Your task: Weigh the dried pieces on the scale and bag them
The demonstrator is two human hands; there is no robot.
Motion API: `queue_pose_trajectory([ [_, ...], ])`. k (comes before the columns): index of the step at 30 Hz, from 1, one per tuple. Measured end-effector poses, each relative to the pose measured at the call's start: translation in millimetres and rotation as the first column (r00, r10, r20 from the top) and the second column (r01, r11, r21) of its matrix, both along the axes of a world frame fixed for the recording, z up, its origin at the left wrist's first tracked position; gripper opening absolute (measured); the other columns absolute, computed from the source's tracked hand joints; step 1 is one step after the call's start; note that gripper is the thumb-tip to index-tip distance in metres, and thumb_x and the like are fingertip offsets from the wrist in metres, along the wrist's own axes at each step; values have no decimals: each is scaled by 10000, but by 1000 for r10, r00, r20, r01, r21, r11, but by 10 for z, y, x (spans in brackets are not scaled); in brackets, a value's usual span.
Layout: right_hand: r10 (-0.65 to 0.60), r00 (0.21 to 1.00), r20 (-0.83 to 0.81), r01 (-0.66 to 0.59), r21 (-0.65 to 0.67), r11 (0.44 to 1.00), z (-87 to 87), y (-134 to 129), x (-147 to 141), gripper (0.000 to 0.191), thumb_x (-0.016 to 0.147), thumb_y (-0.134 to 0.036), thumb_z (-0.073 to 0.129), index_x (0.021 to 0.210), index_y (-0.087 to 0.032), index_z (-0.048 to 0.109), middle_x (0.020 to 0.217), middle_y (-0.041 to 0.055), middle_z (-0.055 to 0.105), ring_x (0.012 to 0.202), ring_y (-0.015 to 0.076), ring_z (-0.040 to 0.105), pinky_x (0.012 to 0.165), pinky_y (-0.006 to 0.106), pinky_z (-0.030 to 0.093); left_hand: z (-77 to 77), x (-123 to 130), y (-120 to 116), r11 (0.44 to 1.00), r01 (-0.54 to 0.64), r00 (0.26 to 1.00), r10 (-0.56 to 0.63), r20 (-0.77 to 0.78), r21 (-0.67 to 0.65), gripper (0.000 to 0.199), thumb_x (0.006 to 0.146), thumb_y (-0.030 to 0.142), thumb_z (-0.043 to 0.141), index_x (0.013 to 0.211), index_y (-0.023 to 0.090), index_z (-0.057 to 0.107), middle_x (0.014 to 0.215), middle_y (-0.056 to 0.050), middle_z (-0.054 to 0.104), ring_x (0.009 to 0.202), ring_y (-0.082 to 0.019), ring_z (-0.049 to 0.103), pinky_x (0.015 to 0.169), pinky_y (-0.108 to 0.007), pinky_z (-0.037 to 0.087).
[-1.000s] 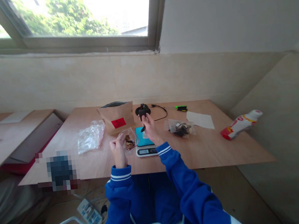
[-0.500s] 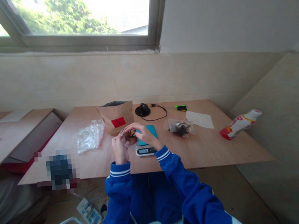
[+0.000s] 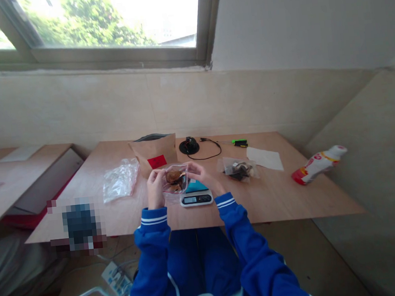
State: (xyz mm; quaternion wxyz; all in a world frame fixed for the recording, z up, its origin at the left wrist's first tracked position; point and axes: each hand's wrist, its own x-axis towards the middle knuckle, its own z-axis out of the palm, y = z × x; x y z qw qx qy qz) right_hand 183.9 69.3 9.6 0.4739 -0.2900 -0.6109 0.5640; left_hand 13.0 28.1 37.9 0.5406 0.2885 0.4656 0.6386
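Observation:
My left hand and my right hand both pinch the upper edges of a small clear plastic bag above the table. Brown dried pieces lie inside it. Below the bag sits a digital kitchen scale with a teal top, partly hidden by the bag and my right hand. Behind my left hand stands a brown paper bag with a red label. A crumpled clear plastic bag lies to the left of my left hand.
A clear bag of dark pieces and a white paper sheet lie to the right. A black device with a cable and a green marker are at the back. A white-and-red bottle rests on the right-hand ledge.
Both hands have lifted the small bag higher and drawn its mouth wider. My right hand has moved from the scale's top to the bag's right edge, uncovering more of the scale.

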Motion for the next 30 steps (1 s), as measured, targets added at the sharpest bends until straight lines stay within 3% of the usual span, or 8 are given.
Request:
queue_pose_trajectory([
  [4,-279,959,-48,279,-3,960,-54,-85,-36,254,712,-408,719,780,-192,605,801,-2,667,761,133,629,763,263,507,-28,8,-16,997,64,997,-66,35,52,374,695,479,651,837,134,631,966,-99,714,895,-221,669,708,-302,530],
  [7,-482,866,-132,473,-93,876,-89,-147,-36,267,746,-421,690,837,-198,575,773,-12,644,721,124,621,697,245,500,-106,28,-69,985,112,990,-122,76,132,509,740,557,607,982,112,663,1055,-124,698,1019,-238,643,858,-339,511],
  [9,-546,822,-164,531,-129,838,-100,-202,-19,283,757,-439,675,849,-204,546,768,-14,633,706,126,619,662,242,499,-153,55,-125,978,108,994,-111,3,179,501,740,544,636,1034,139,656,1085,-109,693,1045,-234,636,898,-345,498],
  [13,-522,847,-97,522,-27,852,-82,-386,43,272,793,-454,637,870,-210,543,837,13,648,785,143,629,745,269,512,-170,147,-223,948,81,974,-9,-228,309,397,784,474,634,1038,171,662,1140,-93,679,1107,-233,610,965,-357,471],
  [17,-496,868,-32,496,5,868,-26,-643,114,328,825,-445,607,1049,-221,522,1127,73,637,1022,186,615,889,318,496,-145,236,-262,955,45,964,36,-265,294,396,813,476,594,1061,172,640,1069,-101,702,1015,-230,651,905,-370,500],
  [20,-455,890,-19,456,23,890,21,-801,160,366,861,-416,570,1169,-238,483,1222,74,596,1126,194,578,967,345,467,-156,278,-282,957,0,945,94,-312,289,353,816,462,590,1013,173,634,999,-85,707,945,-211,659,856,-348,502],
  [24,-412,911,-6,411,78,908,68,-888,171,338,888,-395,538,1185,-244,486,1157,62,619,1114,192,584,994,365,449,-187,324,-314,952,-119,903,222,-367,281,270,814,444,582,851,177,596,862,-38,678,817,-170,638,765,-299,486],
  [30,-424,905,12,422,76,903,80,-879,98,294,879,-426,561,1100,-234,541,973,46,672,915,173,650,850,321,512,-240,340,-323,945,-219,870,301,-391,241,268,837,447,524,800,182,530,725,13,565,653,-119,527,646,-247,421],
])
